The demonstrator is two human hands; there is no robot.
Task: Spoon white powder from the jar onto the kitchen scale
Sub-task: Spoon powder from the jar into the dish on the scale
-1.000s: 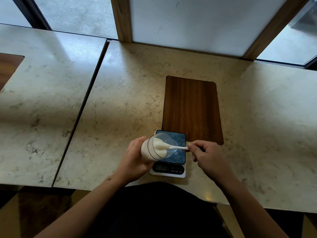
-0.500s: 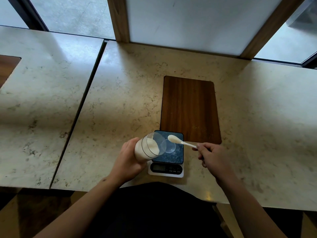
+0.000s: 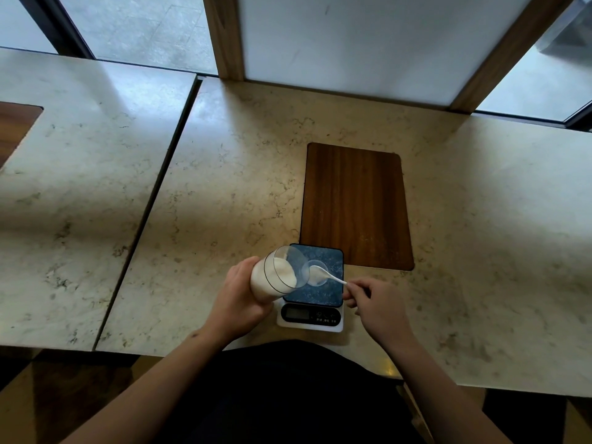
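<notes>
My left hand [image 3: 238, 302] grips a clear jar [image 3: 275, 275] part full of white powder, tilted with its mouth toward the right over the scale's left edge. The kitchen scale [image 3: 312, 291] has a dark glossy platform and a white base with a display at the front. A small clear dish [image 3: 315, 273] sits on the platform. My right hand [image 3: 378, 307] pinches a white spoon [image 3: 326, 274] by its handle, with the bowl lowered into the dish and turned over it. Some white powder lies in the dish.
A dark wooden board [image 3: 355, 206] lies just behind the scale. The marble counter [image 3: 224, 187] meets a second slab at a dark seam [image 3: 153, 200] on the left. A window frame post [image 3: 224, 36] stands at the back. The counter's front edge is near my body.
The spoon left the jar with powder, passed over the scale, and now dips into the small dish. The jar has stayed tilted in my left hand.
</notes>
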